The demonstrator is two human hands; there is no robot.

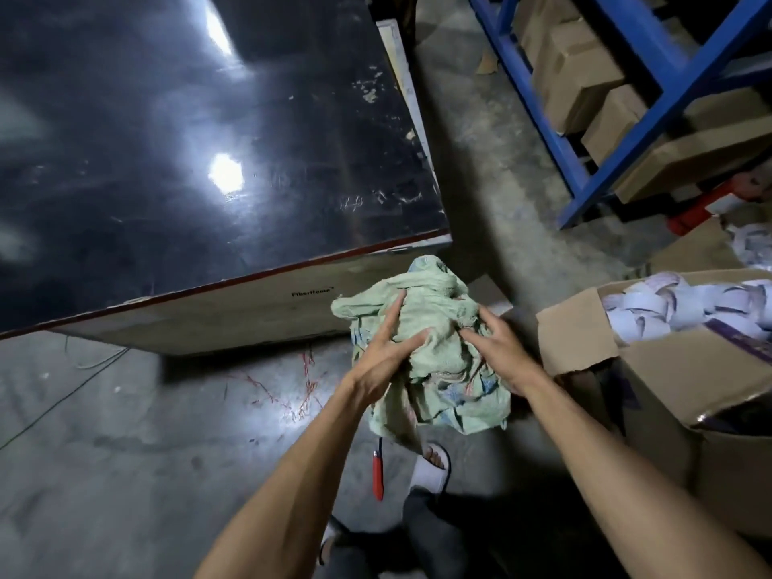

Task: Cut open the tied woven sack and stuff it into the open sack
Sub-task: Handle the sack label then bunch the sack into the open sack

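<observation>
A crumpled pale green woven sack is bunched up in front of me, just off the corner of the black table. My left hand presses on its left side, index finger stretched out and thumb dug into the folds. My right hand clutches its right side with curled fingers. More green sack material with blue print hangs beneath; I cannot tell whether that is a second sack. A red-handled cutter lies on the floor below the sack, near my foot.
A large glossy black table fills the left. An open cardboard box of white paper rolls stands at the right. Blue shelving with cartons rises at the back right. Red string scraps litter the concrete floor. My sandalled foot is below.
</observation>
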